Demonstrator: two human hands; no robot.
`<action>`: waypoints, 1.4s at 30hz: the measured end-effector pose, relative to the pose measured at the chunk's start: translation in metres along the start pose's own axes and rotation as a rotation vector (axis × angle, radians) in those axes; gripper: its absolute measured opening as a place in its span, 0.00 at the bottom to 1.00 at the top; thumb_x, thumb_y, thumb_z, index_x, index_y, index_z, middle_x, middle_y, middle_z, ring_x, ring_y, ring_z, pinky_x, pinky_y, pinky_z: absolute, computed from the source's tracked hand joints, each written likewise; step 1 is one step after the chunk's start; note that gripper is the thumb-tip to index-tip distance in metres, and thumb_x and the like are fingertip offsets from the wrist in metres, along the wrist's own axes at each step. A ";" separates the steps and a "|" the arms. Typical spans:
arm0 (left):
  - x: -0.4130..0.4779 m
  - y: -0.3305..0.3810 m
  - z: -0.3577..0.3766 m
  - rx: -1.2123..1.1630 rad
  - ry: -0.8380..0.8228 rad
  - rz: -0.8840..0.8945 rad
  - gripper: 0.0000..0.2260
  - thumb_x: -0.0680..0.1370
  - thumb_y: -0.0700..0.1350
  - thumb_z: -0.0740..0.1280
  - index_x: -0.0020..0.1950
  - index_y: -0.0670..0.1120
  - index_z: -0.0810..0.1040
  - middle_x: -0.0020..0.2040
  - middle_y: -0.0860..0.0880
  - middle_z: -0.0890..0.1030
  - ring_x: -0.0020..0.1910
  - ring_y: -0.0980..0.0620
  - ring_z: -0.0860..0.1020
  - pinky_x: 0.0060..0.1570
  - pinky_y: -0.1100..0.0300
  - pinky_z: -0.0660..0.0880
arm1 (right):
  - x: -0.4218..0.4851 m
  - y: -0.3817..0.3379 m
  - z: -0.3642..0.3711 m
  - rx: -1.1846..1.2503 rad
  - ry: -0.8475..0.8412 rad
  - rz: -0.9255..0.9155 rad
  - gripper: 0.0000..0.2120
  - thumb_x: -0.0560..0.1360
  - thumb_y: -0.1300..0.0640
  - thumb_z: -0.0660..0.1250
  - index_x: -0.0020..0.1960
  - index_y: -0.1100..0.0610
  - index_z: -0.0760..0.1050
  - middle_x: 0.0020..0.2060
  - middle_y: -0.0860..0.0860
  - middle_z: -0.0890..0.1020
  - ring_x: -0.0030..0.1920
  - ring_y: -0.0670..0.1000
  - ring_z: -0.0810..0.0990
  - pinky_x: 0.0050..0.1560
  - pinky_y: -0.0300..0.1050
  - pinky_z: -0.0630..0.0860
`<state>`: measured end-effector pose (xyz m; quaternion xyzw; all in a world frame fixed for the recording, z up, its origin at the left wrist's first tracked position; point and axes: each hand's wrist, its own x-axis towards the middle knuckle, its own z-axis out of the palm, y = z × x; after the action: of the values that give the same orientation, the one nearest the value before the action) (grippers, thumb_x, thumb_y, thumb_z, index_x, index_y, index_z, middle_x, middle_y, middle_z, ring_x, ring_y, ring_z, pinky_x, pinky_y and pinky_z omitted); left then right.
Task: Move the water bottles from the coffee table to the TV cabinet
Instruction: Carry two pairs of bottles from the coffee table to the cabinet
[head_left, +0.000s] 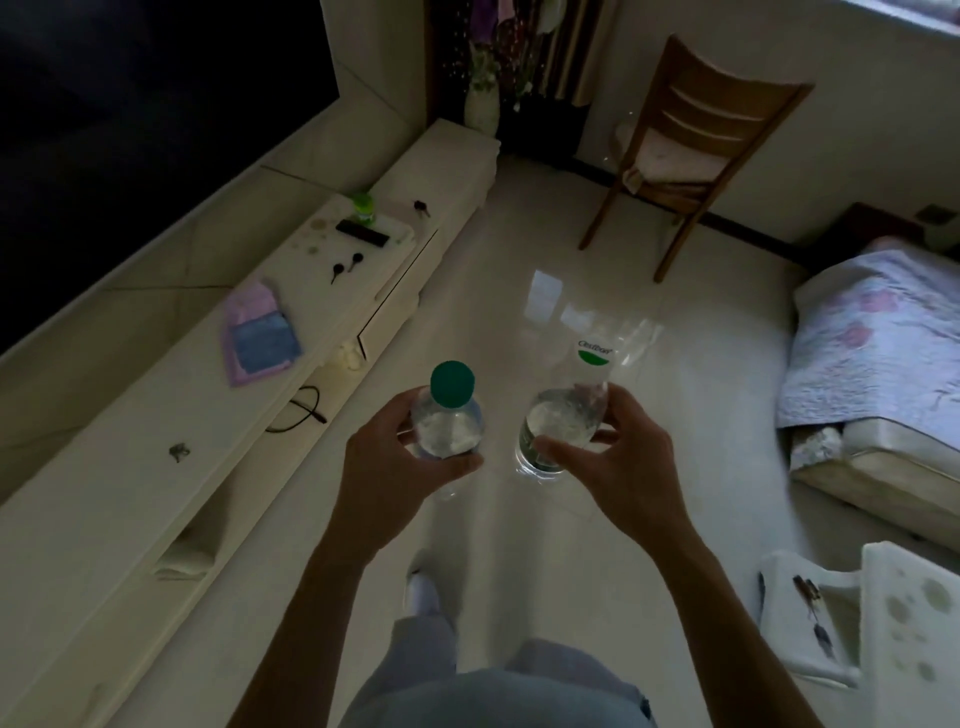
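My left hand (395, 467) grips a clear water bottle with a green cap (451, 410), held upright over the floor. In my right hand (613, 462) is a second clear water bottle (563, 415), tilted away from me so its white and green label points forward. Both bottles hang in mid-air in front of my body. The long white TV cabinet (130, 499) runs along the left side, below a dark TV screen (130, 104). A corner of the white coffee table (904, 613) shows at the lower right.
On the cabinet lie a pink and blue cloth (260, 332), a black cable (301, 410), a black remote (362, 233) and a green-capped bottle (362, 205). A wooden chair (685, 150) stands ahead at the back. A sofa with a floral cover (878, 353) is at the right.
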<state>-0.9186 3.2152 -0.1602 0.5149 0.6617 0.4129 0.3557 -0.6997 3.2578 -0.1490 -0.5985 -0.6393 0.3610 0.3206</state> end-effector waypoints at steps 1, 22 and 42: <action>0.012 0.000 -0.004 -0.007 -0.009 0.001 0.27 0.61 0.47 0.81 0.57 0.54 0.75 0.49 0.62 0.80 0.51 0.65 0.78 0.46 0.76 0.73 | 0.009 -0.005 0.004 0.001 0.006 -0.003 0.32 0.62 0.48 0.79 0.62 0.50 0.73 0.51 0.41 0.80 0.47 0.38 0.80 0.44 0.30 0.77; 0.233 0.032 0.052 0.042 -0.045 0.023 0.26 0.60 0.46 0.81 0.55 0.55 0.76 0.46 0.62 0.80 0.46 0.64 0.79 0.44 0.76 0.73 | 0.235 0.018 -0.014 0.064 0.024 -0.036 0.33 0.64 0.50 0.79 0.66 0.56 0.72 0.57 0.49 0.81 0.51 0.45 0.81 0.47 0.28 0.76; 0.455 0.092 0.140 0.037 0.048 -0.038 0.27 0.59 0.46 0.82 0.55 0.54 0.78 0.46 0.59 0.82 0.45 0.61 0.80 0.44 0.70 0.77 | 0.479 0.051 -0.078 -0.003 -0.090 -0.106 0.32 0.64 0.52 0.79 0.64 0.56 0.72 0.56 0.49 0.81 0.49 0.44 0.80 0.47 0.33 0.77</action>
<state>-0.8559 3.6961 -0.1534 0.4989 0.6871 0.4060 0.3379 -0.6439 3.7429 -0.1613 -0.5476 -0.6843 0.3690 0.3093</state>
